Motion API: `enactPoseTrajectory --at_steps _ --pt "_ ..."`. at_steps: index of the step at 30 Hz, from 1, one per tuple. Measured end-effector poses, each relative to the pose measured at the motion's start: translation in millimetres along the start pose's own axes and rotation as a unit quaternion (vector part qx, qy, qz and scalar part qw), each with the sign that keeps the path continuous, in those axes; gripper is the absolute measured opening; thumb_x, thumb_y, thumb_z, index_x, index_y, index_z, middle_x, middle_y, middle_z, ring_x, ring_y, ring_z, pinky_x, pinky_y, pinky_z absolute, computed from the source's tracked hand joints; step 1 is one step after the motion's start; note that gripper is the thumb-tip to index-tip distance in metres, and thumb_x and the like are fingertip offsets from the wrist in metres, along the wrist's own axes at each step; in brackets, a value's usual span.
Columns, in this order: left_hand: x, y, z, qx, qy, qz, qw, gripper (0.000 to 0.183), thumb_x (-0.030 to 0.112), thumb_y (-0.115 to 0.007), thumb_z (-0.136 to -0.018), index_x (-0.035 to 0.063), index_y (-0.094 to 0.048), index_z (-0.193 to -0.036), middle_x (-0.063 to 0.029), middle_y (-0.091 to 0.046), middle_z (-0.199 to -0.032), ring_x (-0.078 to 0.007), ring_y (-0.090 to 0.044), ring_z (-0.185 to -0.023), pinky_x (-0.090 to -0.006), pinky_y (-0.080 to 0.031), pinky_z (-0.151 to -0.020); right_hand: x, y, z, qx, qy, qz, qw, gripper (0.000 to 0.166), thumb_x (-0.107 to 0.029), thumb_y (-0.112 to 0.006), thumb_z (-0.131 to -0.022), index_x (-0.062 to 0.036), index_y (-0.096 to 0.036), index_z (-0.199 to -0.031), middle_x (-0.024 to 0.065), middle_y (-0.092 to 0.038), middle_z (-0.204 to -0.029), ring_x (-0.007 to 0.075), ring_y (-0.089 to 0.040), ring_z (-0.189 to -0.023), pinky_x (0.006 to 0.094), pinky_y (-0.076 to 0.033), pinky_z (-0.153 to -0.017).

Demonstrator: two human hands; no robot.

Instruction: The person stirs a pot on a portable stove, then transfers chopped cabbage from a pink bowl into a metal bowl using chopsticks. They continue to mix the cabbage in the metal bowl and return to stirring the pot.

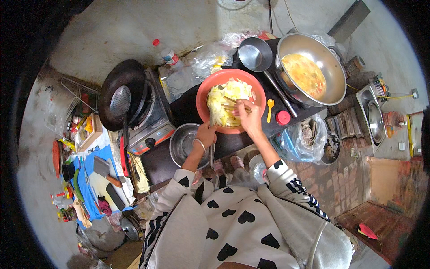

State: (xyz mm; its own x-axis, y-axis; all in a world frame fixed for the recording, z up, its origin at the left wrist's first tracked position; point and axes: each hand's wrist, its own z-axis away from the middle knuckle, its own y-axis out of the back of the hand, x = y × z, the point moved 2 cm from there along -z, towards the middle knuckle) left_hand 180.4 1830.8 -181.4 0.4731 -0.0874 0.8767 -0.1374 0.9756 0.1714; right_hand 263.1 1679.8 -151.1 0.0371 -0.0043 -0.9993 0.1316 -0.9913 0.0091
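Before me a red plastic bowl (202,95) holds a heap of pale chopped vegetable, likely cabbage (231,88). My right hand (249,117) is over the bowl, gripping a pair of wooden chopsticks (231,100) whose tips are in the vegetable. At the bowl's left front rim, my left hand (205,136) holds the handle of a metal utensil (211,156), possibly a spatula or ladle. Its far end reaches into the bowl, partly hidden by food. Beneath my left forearm stands a steel basin (178,148) with a shiny inside.
Right of the bowl are a yellow plastic fork (269,110), a red lid (283,117), a long-handled metal dipper (255,55) and a large steel pot (336,80) containing soup (304,75). Leftward, a black wok (112,74) with a skimmer (120,101) sits on a gas stove (142,138). A cleaver (101,167) lies farther left.
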Motion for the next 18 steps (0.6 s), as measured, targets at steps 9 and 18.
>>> enactPoseTrajectory --at_steps 9,18 --pt "-11.8 -5.7 -3.4 0.023 0.026 -0.079 0.996 0.02 0.012 -0.043 -0.084 -0.0029 -0.053 -0.092 -0.0063 -0.049 -0.049 -0.0155 -0.049 -0.038 -0.0304 -0.039 -0.039 15.7 89.4 -27.8 0.09 0.029 0.1 0.991 0.025 -0.015 -0.048 -0.088 0.0063 -0.06 -0.083 0.0127 -0.063 -0.069 0.0135 -0.06 -0.056 0.0268 -0.047 -0.052" --pt "-7.7 -7.1 -8.7 0.01 0.038 -0.002 0.999 0.019 0.012 -0.044 -0.078 -0.0021 -0.056 -0.076 -0.0094 -0.052 -0.049 -0.0183 -0.053 -0.041 -0.032 -0.041 -0.039 7.8 4.0 -2.2 0.002 0.151 0.21 0.966 0.018 -0.007 -0.048 -0.08 0.0061 -0.059 -0.076 0.0242 -0.057 -0.072 0.037 -0.058 -0.066 0.0417 -0.046 -0.064"
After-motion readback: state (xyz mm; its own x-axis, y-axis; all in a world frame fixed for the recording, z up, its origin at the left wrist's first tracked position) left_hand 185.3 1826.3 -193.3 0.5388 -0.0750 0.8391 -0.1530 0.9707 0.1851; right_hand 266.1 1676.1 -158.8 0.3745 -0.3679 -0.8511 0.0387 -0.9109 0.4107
